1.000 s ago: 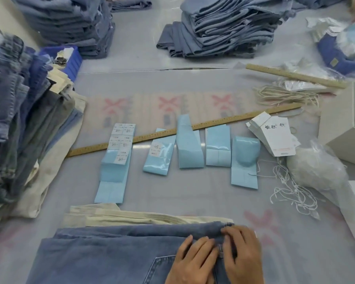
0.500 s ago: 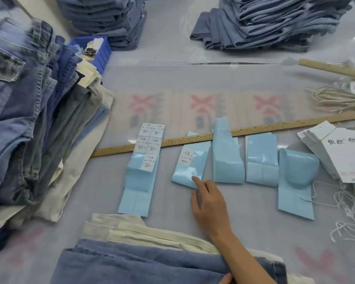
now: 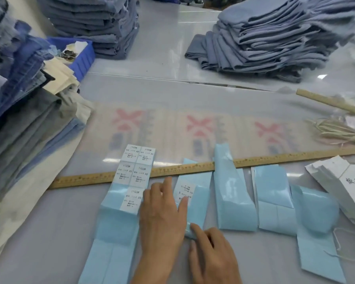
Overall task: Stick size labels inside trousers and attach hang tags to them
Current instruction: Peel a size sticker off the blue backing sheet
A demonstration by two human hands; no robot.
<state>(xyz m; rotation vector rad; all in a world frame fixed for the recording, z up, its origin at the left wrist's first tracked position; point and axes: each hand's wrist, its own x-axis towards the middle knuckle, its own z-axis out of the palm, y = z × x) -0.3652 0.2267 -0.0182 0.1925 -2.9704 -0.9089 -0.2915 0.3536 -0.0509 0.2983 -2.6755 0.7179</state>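
Observation:
Several light-blue label strips lie side by side on the table. The leftmost strip [image 3: 135, 173] carries white XS size labels. On the second strip [image 3: 201, 193] sits a single white S label [image 3: 185, 189]. My left hand [image 3: 162, 212] lies flat between these two strips, fingers straight, its thumb on the S label's lower edge. My right hand [image 3: 211, 249] touches the curled near end of the second strip with its index fingertip. White hang tags [image 3: 344, 187] lie at the right, with white strings [image 3: 348, 242] below them. The trousers in front of me are out of view.
A wooden ruler [image 3: 90, 179] runs across the table under the strips. A tall pile of jeans and cream trousers [image 3: 19, 119] stands at the left beside a blue bin [image 3: 82, 58]. Folded blue stacks [image 3: 94, 23] [image 3: 271, 37] sit at the back. A second ruler [image 3: 332, 103] and cream cords [image 3: 340, 130] lie right.
Both hands left the trousers' waistband. My left hand reached forward to the second strip, my right hand followed to its near end, and the view moved closer to the strips.

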